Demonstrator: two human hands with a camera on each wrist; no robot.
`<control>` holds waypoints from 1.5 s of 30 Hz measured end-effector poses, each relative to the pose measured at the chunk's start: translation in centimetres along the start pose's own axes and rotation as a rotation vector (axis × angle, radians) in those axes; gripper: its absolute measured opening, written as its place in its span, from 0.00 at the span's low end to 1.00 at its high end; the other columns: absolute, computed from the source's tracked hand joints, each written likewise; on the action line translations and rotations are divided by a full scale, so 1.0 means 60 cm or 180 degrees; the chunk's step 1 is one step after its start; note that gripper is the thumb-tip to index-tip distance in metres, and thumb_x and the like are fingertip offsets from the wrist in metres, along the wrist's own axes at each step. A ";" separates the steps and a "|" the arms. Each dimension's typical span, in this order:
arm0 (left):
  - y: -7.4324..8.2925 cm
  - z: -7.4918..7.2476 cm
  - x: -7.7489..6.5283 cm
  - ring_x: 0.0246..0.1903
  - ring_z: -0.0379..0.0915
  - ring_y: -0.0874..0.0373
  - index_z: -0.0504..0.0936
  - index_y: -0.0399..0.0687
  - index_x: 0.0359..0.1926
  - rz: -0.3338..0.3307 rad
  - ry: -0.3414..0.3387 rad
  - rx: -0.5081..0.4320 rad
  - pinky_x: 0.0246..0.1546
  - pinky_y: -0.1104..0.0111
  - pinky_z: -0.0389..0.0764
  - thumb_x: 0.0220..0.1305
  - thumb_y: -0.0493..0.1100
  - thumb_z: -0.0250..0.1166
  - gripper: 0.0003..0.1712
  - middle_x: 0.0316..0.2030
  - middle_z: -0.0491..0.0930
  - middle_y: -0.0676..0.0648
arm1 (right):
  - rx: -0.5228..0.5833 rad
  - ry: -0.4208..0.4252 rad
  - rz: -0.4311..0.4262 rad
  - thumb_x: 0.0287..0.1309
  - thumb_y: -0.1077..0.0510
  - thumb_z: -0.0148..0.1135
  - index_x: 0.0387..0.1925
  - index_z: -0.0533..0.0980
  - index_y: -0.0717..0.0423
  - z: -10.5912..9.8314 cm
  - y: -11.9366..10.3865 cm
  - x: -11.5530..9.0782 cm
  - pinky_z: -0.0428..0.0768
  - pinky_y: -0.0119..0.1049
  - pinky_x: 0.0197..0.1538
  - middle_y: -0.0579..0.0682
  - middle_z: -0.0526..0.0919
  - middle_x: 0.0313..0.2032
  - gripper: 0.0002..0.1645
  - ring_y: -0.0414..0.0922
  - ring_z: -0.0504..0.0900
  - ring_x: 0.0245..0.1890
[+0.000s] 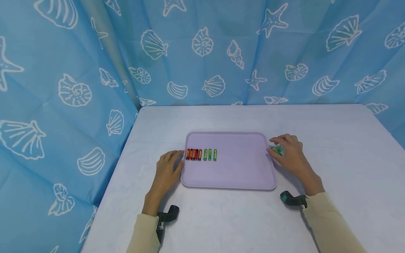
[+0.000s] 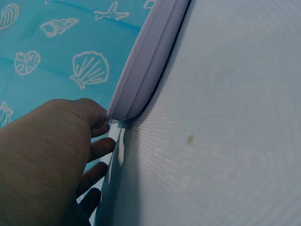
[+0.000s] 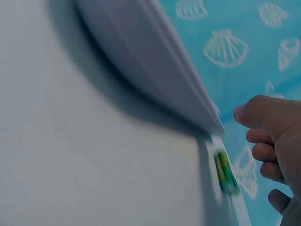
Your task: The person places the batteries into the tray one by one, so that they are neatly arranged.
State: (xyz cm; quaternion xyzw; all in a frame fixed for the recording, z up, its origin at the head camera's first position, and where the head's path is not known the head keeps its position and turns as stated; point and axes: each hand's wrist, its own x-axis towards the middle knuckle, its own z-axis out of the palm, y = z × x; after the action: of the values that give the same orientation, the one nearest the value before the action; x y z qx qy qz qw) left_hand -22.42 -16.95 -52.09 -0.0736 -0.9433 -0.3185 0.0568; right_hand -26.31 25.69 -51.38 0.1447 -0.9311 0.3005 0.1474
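Observation:
A lilac tray [image 1: 240, 172] lies on the table. Near its left side stand several red-and-black batteries [image 1: 193, 154] in a tight row, followed by three spaced green batteries [image 1: 210, 155]. At the tray's left rim is my left hand [image 1: 166, 172], its thumb by the edge in the left wrist view and its fingers loosely bent, gripping nothing. My right hand [image 1: 290, 154] hovers by the right rim, thumb and fingers apart. Under it, partly hidden, more green batteries [image 1: 276, 150] lie on the table; one green battery [image 3: 226, 173] shows blurred in the right wrist view.
A white cloth covers the table [image 1: 227, 218]. Blue curtains [image 1: 221, 63] with white shell and starfish prints hang behind and along the left. Each wrist wears a black camera mount, the left mount [image 1: 169, 215] and the right mount [image 1: 292, 199].

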 end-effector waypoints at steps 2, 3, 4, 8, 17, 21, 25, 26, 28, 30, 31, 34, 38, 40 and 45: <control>0.000 0.001 0.001 0.67 0.58 0.44 0.74 0.51 0.68 0.0007 -0.0012 0.0008 0.68 0.46 0.54 0.75 0.47 0.56 0.24 0.64 0.71 0.43 | -0.0035 0.0077 0.0053 0.58 0.59 0.71 0.50 0.80 0.64 -0.011 0.015 -0.004 0.60 0.63 0.48 0.61 0.75 0.46 0.20 0.63 0.67 0.52; 0.000 0.001 0.001 0.67 0.58 0.44 0.74 0.51 0.68 0.0014 -0.0015 0.0017 0.68 0.46 0.54 0.75 0.47 0.56 0.24 0.64 0.71 0.43 | -0.0038 0.0115 0.0071 0.57 0.60 0.72 0.50 0.80 0.64 -0.015 0.021 -0.006 0.60 0.64 0.48 0.62 0.75 0.46 0.20 0.64 0.68 0.52; 0.000 0.001 0.001 0.67 0.58 0.44 0.74 0.51 0.68 0.0013 -0.0018 0.0024 0.68 0.46 0.54 0.75 0.47 0.56 0.23 0.64 0.71 0.43 | -0.0047 0.0134 0.0107 0.56 0.59 0.72 0.50 0.80 0.64 -0.019 0.027 -0.009 0.60 0.64 0.48 0.61 0.75 0.46 0.21 0.64 0.68 0.52; -0.001 0.002 0.001 0.68 0.58 0.44 0.74 0.51 0.68 -0.0010 -0.0026 0.0040 0.69 0.46 0.54 0.75 0.47 0.56 0.23 0.64 0.71 0.43 | -0.0056 0.0097 0.0225 0.56 0.58 0.72 0.52 0.79 0.64 -0.026 0.049 -0.015 0.60 0.64 0.48 0.61 0.75 0.45 0.23 0.64 0.68 0.51; 0.003 0.006 -0.002 0.70 0.54 0.47 0.72 0.53 0.69 -0.0138 -0.0123 -0.0031 0.71 0.50 0.50 0.76 0.49 0.54 0.24 0.66 0.69 0.46 | -0.0109 -0.0248 0.0407 0.58 0.55 0.71 0.57 0.75 0.65 -0.032 0.070 -0.018 0.60 0.68 0.53 0.64 0.73 0.48 0.29 0.65 0.66 0.53; 0.003 0.006 -0.002 0.70 0.54 0.46 0.72 0.52 0.69 -0.0122 -0.0123 -0.0035 0.71 0.49 0.50 0.76 0.49 0.54 0.24 0.66 0.69 0.45 | -0.0115 -0.0346 0.0578 0.60 0.52 0.69 0.60 0.73 0.67 -0.030 0.070 -0.020 0.60 0.69 0.57 0.66 0.72 0.52 0.32 0.66 0.64 0.56; -0.002 0.004 -0.002 0.68 0.56 0.44 0.73 0.50 0.68 -0.0064 -0.0067 -0.0017 0.69 0.47 0.53 0.75 0.48 0.55 0.24 0.65 0.70 0.44 | -0.0002 -0.0325 0.0706 0.62 0.49 0.69 0.60 0.73 0.66 -0.021 0.072 -0.020 0.63 0.67 0.60 0.65 0.71 0.53 0.33 0.65 0.64 0.58; -0.003 0.003 -0.003 0.68 0.56 0.44 0.73 0.50 0.68 -0.0061 -0.0057 -0.0024 0.69 0.47 0.53 0.75 0.48 0.55 0.24 0.65 0.70 0.44 | 0.0025 -0.0315 0.0730 0.62 0.49 0.69 0.60 0.73 0.66 -0.019 0.072 -0.020 0.64 0.66 0.60 0.65 0.71 0.54 0.33 0.64 0.64 0.58; -0.005 0.002 -0.003 0.68 0.56 0.44 0.73 0.50 0.68 -0.0057 -0.0040 -0.0036 0.69 0.46 0.53 0.75 0.47 0.55 0.24 0.65 0.70 0.44 | 0.0062 -0.0292 0.0744 0.62 0.49 0.69 0.60 0.74 0.65 -0.016 0.073 -0.019 0.64 0.65 0.61 0.64 0.71 0.54 0.33 0.64 0.65 0.58; -0.006 0.000 -0.004 0.68 0.56 0.44 0.73 0.50 0.68 -0.0063 -0.0046 -0.0058 0.69 0.47 0.52 0.75 0.47 0.55 0.24 0.65 0.70 0.44 | 0.0059 -0.0269 0.0761 0.61 0.48 0.69 0.60 0.74 0.64 -0.016 0.072 -0.019 0.64 0.65 0.61 0.63 0.72 0.54 0.33 0.63 0.65 0.59; -0.006 0.000 -0.004 0.68 0.56 0.44 0.73 0.50 0.68 -0.0068 -0.0056 -0.0063 0.69 0.47 0.52 0.75 0.48 0.55 0.24 0.65 0.70 0.44 | 0.0058 -0.0262 0.0771 0.61 0.48 0.69 0.60 0.74 0.64 -0.016 0.072 -0.018 0.64 0.65 0.62 0.62 0.72 0.54 0.33 0.63 0.65 0.59; -0.005 -0.002 -0.004 0.69 0.55 0.45 0.73 0.51 0.68 -0.0085 -0.0074 -0.0069 0.69 0.47 0.52 0.76 0.48 0.55 0.24 0.65 0.69 0.44 | 0.0057 -0.0254 0.0787 0.61 0.48 0.69 0.60 0.74 0.63 -0.017 0.070 -0.018 0.64 0.65 0.62 0.62 0.72 0.54 0.33 0.63 0.65 0.59; -0.002 -0.004 -0.003 0.69 0.55 0.45 0.73 0.50 0.68 -0.0100 -0.0071 -0.0059 0.69 0.47 0.52 0.76 0.48 0.55 0.24 0.66 0.69 0.44 | 0.0055 -0.0258 0.0801 0.62 0.46 0.68 0.61 0.73 0.63 -0.019 0.069 -0.018 0.64 0.65 0.62 0.62 0.71 0.54 0.33 0.63 0.65 0.59; 0.000 -0.004 -0.002 0.69 0.55 0.45 0.73 0.51 0.68 -0.0110 -0.0078 -0.0053 0.69 0.47 0.52 0.76 0.49 0.54 0.24 0.66 0.69 0.44 | 0.0059 -0.0263 0.0826 0.62 0.46 0.68 0.61 0.73 0.63 -0.020 0.069 -0.017 0.64 0.66 0.62 0.62 0.71 0.54 0.34 0.63 0.64 0.59; 0.002 0.000 0.000 0.69 0.55 0.44 0.73 0.51 0.68 -0.0097 -0.0088 -0.0063 0.69 0.47 0.52 0.76 0.49 0.54 0.24 0.66 0.69 0.44 | 0.0002 -0.0265 0.0874 0.63 0.45 0.67 0.61 0.73 0.63 -0.021 0.073 -0.019 0.64 0.66 0.62 0.61 0.71 0.54 0.34 0.63 0.64 0.59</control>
State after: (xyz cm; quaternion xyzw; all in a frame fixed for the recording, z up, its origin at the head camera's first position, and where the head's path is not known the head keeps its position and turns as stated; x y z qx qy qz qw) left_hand -22.38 -16.87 -52.05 -0.0641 -0.9419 -0.3276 0.0381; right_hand -26.57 30.07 -53.07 0.0283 -0.9474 0.3119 0.0660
